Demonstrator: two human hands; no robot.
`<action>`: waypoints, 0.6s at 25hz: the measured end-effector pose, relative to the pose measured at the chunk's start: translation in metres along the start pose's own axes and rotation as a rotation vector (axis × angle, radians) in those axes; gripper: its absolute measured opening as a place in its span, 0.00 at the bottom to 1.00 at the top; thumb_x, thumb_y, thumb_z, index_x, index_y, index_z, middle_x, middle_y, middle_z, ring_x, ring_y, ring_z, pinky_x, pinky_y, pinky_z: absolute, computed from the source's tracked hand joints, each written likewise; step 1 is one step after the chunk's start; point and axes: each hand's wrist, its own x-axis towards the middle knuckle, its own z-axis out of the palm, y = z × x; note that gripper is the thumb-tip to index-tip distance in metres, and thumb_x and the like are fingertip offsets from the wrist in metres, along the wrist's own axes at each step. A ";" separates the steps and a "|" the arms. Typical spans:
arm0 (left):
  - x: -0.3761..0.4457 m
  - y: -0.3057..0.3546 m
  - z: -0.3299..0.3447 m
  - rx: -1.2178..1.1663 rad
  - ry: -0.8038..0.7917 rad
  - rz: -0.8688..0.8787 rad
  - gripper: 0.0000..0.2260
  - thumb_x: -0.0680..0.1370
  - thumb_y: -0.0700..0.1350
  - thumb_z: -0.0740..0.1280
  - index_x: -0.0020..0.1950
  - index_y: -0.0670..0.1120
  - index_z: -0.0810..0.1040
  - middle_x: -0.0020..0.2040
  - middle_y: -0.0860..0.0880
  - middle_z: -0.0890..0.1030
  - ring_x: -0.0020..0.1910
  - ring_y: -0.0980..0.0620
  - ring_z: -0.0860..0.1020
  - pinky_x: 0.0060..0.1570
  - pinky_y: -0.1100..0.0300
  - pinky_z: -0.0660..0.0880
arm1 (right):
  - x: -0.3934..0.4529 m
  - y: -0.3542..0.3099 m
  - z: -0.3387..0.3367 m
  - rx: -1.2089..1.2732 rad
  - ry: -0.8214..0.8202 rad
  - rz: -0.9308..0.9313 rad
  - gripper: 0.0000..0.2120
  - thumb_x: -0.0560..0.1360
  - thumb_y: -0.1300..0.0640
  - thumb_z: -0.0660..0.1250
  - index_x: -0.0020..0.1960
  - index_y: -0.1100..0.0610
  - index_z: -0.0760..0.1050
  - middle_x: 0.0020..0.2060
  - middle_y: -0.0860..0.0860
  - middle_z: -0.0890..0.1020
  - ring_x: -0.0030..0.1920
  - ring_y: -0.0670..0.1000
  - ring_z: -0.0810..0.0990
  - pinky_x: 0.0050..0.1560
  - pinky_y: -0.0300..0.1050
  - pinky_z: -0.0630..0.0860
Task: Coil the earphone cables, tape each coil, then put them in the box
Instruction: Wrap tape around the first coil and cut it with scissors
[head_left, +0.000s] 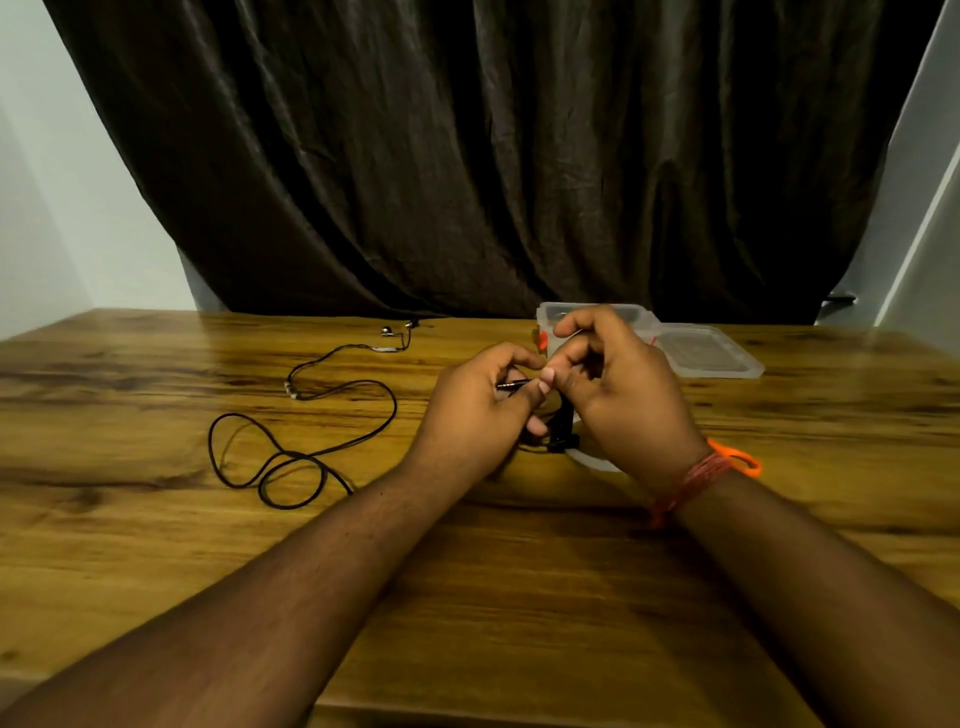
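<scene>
Both hands over mid surface, working one thin black earphone cable (558, 431). Left hand (480, 415) fingers curled round it, metal jack plug (511, 385) poking out by the thumb. Right hand (618, 384) fingers pinched together at the same spot; whether on cable or tape, cannot tell. White tape roll (589, 460) partly hidden under the right hand. Second black earphone cable (311, 447) lies loose and uncoiled on the wooden surface (156, 545), well left. Clear plastic box (592, 314) open behind the hands, its lid (706, 353) beside it. Judgement: early, first coil unfinished, nothing seen boxed.
</scene>
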 end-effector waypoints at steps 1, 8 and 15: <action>0.001 -0.001 0.000 -0.016 -0.001 -0.021 0.04 0.78 0.42 0.69 0.48 0.52 0.79 0.39 0.51 0.84 0.32 0.56 0.84 0.33 0.68 0.75 | 0.000 0.000 0.000 -0.006 -0.005 -0.005 0.17 0.75 0.65 0.70 0.58 0.50 0.71 0.39 0.44 0.82 0.41 0.39 0.80 0.39 0.28 0.72; 0.006 -0.010 0.003 -0.222 -0.087 -0.175 0.01 0.79 0.38 0.68 0.47 0.44 0.79 0.38 0.47 0.84 0.33 0.53 0.83 0.41 0.58 0.79 | -0.001 0.006 0.004 0.049 -0.020 0.053 0.16 0.76 0.63 0.69 0.56 0.47 0.69 0.39 0.45 0.82 0.39 0.40 0.80 0.39 0.30 0.73; 0.006 -0.011 0.001 -0.315 -0.096 -0.201 0.02 0.79 0.40 0.68 0.47 0.43 0.79 0.36 0.48 0.84 0.32 0.52 0.83 0.38 0.62 0.78 | 0.000 0.006 0.004 0.156 0.002 0.106 0.14 0.75 0.62 0.70 0.55 0.49 0.70 0.37 0.48 0.82 0.37 0.45 0.80 0.41 0.42 0.76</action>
